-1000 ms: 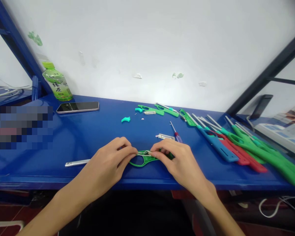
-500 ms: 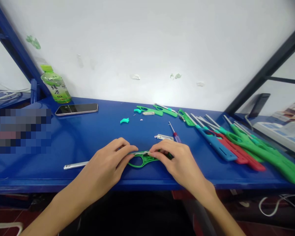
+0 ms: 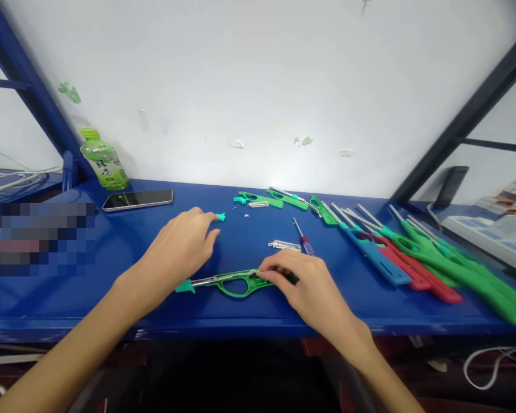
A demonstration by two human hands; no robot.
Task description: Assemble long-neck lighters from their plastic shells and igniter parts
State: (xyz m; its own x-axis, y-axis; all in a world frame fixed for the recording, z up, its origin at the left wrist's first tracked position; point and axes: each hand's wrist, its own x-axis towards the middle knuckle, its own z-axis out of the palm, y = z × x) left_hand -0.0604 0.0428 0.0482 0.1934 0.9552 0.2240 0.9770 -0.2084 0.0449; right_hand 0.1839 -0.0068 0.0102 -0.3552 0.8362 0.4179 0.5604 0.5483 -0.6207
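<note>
My left hand [image 3: 178,244] reaches over the table, thumb and index finger apart. Its index fingertip is at a small teal trigger [image 3: 221,217]; whether they touch I cannot tell. With closed thumb and fingers, my right hand [image 3: 305,278] pinches an opened green lighter shell [image 3: 234,294] around its inner parts. A long metal tube [image 3: 210,280] runs left from that shell, through a teal collar [image 3: 184,287]. Just beyond my right hand lie a clear fuel tank [image 3: 286,245] and a screwdriver [image 3: 306,244].
Several long lighters, including a blue one [image 3: 376,255], a red one [image 3: 438,281] and a green one [image 3: 468,275], lie at right. More green shell pieces [image 3: 262,198] are at the back. A phone [image 3: 137,199] and a green bottle [image 3: 106,163] stand back left, by the wall.
My left hand has let go of the lighter's metal tube and moved up and away to the teal trigger. My right hand keeps its pinch on the shell. The view has shifted slightly.
</note>
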